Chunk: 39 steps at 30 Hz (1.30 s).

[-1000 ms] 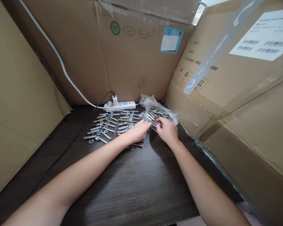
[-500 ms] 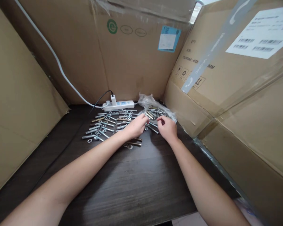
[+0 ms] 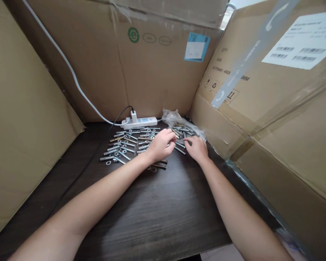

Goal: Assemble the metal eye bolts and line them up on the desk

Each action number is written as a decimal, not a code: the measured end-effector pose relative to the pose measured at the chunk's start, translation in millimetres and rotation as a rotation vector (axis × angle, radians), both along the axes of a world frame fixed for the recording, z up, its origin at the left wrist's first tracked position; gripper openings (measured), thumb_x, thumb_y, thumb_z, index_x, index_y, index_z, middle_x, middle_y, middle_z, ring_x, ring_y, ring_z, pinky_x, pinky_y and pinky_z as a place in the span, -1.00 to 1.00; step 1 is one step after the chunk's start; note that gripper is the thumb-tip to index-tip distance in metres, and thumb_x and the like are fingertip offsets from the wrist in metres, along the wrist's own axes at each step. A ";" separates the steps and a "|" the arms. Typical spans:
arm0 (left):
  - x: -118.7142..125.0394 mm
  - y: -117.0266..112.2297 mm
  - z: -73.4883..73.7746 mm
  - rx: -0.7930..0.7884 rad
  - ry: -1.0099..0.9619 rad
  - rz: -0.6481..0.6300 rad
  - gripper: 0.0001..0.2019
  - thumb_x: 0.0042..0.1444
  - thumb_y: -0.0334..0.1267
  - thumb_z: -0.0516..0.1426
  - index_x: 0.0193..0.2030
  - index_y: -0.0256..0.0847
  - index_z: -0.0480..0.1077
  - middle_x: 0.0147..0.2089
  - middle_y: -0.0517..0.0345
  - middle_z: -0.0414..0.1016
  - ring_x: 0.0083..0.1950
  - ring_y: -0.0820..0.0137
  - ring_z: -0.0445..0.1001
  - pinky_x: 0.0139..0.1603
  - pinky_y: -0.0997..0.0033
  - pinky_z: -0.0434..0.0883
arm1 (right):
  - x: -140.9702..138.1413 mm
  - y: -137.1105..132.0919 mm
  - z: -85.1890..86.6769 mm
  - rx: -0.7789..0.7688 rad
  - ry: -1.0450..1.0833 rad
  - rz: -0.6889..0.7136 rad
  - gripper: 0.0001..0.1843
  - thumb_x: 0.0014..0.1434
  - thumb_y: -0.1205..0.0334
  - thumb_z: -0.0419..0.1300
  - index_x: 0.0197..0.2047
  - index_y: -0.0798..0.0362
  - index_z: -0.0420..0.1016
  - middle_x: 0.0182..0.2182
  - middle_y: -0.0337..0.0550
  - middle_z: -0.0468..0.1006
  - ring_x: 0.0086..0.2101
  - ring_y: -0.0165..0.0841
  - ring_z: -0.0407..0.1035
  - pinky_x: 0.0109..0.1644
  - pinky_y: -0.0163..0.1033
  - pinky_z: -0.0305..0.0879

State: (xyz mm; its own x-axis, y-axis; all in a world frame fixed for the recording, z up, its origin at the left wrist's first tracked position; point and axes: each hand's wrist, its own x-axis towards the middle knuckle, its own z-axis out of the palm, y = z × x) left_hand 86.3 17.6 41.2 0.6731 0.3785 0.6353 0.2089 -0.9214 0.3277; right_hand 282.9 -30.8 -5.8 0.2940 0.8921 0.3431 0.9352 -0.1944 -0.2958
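Observation:
My left hand (image 3: 162, 145) hovers over the right part of the laid-out bolts, its fingers curled in toward the thumb. Whatever it may hold is hidden. Beside the plastic bag, my right hand (image 3: 197, 148) has its fingers pinched at the near edge of a heap of bolts (image 3: 182, 129); what is between the fingertips is too small to make out. Silver and brass-coloured bolts (image 3: 127, 144) lie in rough rows to the left, with washers (image 3: 108, 163) among them. Under my left wrist, a dark bronze bolt (image 3: 160, 166) pokes out.
A clear plastic bag (image 3: 170, 115) lies crumpled behind the heap. The white power strip (image 3: 149, 121), with a plug and cables, runs along the back. Cardboard boxes (image 3: 157, 79) wall in the dark wooden table (image 3: 152, 210) at left, back and right.
My right hand's fingers have reached forward to the heap's edge, from a more curled pose. My left hand's thumb and fingers have shifted slightly. The whole view has moved a little.

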 end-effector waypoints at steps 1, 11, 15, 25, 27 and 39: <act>0.5 -3.6 1.0 0.028 0.008 -0.026 -0.88 0.01 -0.49 -0.04 -0.45 -0.22 0.22 -0.36 0.11 0.31 -0.27 0.36 0.25 -0.22 0.36 0.26 | -0.5 0.1 -0.4 -0.005 -0.002 0.002 -0.70 0.18 0.20 0.04 -0.14 -0.04 0.57 -0.16 -0.13 0.52 -0.14 -0.24 0.28 0.00 -0.15 0.11; 1.8 -32.3 -3.5 0.304 0.250 -0.188 -0.86 0.01 -0.40 -0.03 -0.52 -0.21 0.25 -0.48 0.12 0.31 -0.38 0.37 0.24 -0.29 0.37 0.22 | -0.4 -2.5 3.0 -0.013 -0.028 -0.043 -0.73 0.14 0.22 0.04 -0.18 -0.02 0.54 -0.20 -0.13 0.53 -0.16 -0.21 0.29 -0.05 -0.13 0.11; -11.5 -43.6 -3.0 0.291 0.304 -0.193 -0.85 0.03 -0.39 -0.03 -0.53 -0.21 0.24 -0.50 0.13 0.30 -0.39 0.37 0.25 -0.28 0.37 0.23 | -1.5 -2.9 1.6 0.022 -0.026 -0.048 -0.75 0.13 0.21 0.06 -0.21 -0.01 0.53 -0.19 -0.10 0.52 -0.14 -0.19 0.27 -0.06 -0.12 0.08; -86.9 -64.5 0.3 -0.005 0.239 0.043 -0.84 -0.01 -0.47 -0.06 -0.53 -0.22 0.23 -0.52 0.19 0.30 -0.44 0.43 0.23 -0.36 0.46 0.20 | -10.7 19.8 8.9 0.083 -0.130 -0.050 -0.77 0.17 0.23 0.00 -0.22 0.06 0.45 -0.26 -0.06 0.50 -0.19 -0.20 0.26 -0.11 -0.15 0.00; -97.8 -67.6 0.3 -0.066 0.197 0.066 -0.83 -0.01 -0.48 -0.06 -0.54 -0.23 0.23 -0.53 0.20 0.29 -0.45 0.46 0.22 -0.38 0.48 0.19 | -8.7 29.2 12.8 0.019 -0.142 -0.090 -0.74 0.18 0.24 -0.02 -0.20 0.06 0.47 -0.22 -0.04 0.51 -0.16 -0.20 0.27 -0.11 -0.15 0.02; -114.6 -61.7 -11.5 -0.206 0.179 0.088 -0.83 -0.01 -0.49 -0.04 -0.54 -0.23 0.23 -0.53 0.22 0.27 -0.46 0.48 0.22 -0.40 0.51 0.18 | 10.7 54.3 14.3 -0.119 -0.193 -0.148 -0.67 0.17 0.20 0.00 -0.09 0.02 0.51 -0.11 0.03 0.45 -0.11 -0.15 0.28 -0.11 -0.11 0.13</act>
State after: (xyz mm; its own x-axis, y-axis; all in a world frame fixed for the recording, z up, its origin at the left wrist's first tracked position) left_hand -28.3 -44.1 29.7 0.7266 0.5490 0.4131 0.3561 -0.8151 0.4569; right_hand 293.6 23.6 8.6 0.3634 0.8817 0.3011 0.9310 -0.3556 -0.0822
